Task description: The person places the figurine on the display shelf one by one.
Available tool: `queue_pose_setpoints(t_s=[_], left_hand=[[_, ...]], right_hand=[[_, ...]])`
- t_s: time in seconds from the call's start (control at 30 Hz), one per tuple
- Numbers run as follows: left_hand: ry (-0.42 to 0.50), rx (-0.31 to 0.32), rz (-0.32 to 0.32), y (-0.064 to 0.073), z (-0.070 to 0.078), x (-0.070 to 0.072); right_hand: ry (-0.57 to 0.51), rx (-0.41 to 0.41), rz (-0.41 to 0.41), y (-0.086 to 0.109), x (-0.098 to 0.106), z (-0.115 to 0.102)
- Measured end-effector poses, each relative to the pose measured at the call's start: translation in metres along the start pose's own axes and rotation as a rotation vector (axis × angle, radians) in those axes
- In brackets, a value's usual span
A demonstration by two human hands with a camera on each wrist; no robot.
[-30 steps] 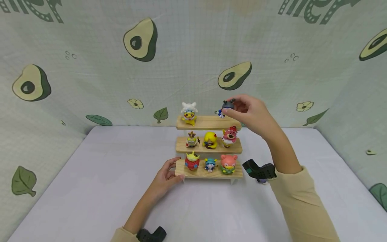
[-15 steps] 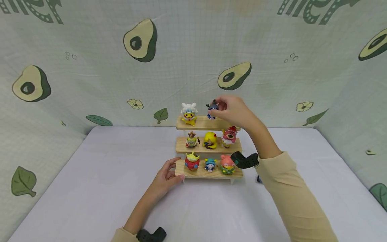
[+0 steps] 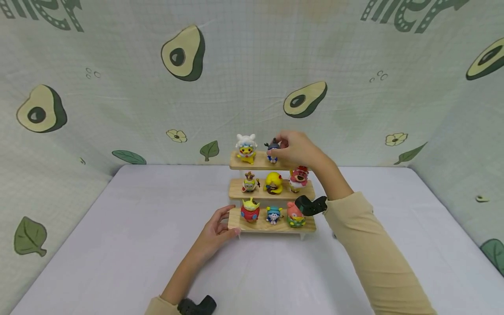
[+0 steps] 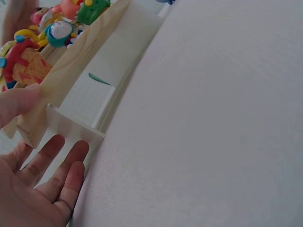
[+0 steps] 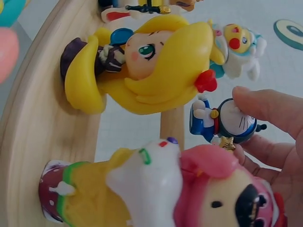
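My right hand (image 3: 298, 146) pinches a small blue-and-white cat figurine (image 5: 230, 119) with a dark hat between thumb and fingers. The cat figurine is upright at the middle of the top tier of a three-tier wooden display stand (image 3: 257, 165); whether its feet touch the board I cannot tell. Beside it on the left stands a yellow figurine in a white hood (image 3: 246, 148). At the lower left, my left hand (image 3: 214, 229) holds the end of the bottom tier, thumb on the wood and other fingers near the white side support (image 4: 73, 125).
On the middle tier stand a crowned figurine (image 3: 250, 182), a yellow-haired one (image 3: 273, 183) and a pink bear (image 3: 299, 179). Below are a red-clothed figurine (image 3: 250, 211), a blue-hatted one (image 3: 274, 215) and a pink one (image 3: 295, 216), partly behind the right wrist camera. A patterned cloth hangs behind.
My right hand has carried the cat figurine leftward and down, from above the top tier's right end to its middle. The left hand stays on the stand.
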State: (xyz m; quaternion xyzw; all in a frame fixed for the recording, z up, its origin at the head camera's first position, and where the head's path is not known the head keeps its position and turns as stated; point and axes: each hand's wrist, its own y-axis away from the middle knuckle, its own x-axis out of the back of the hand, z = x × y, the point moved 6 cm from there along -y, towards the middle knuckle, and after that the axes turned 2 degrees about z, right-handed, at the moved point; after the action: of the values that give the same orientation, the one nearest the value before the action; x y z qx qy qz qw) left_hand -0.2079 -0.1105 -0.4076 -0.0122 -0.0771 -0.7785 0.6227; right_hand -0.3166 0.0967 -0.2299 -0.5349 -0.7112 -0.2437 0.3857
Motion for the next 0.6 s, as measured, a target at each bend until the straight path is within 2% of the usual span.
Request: queue_pose_setpoints(t_s=[0.6], left_hand=[[0.008, 0.005, -0.004, -0.0001, 0.0002, 0.0003]], right_hand=[[-0.005, -0.073, -0.054, -0.0055, -0.0044, 0.0046]])
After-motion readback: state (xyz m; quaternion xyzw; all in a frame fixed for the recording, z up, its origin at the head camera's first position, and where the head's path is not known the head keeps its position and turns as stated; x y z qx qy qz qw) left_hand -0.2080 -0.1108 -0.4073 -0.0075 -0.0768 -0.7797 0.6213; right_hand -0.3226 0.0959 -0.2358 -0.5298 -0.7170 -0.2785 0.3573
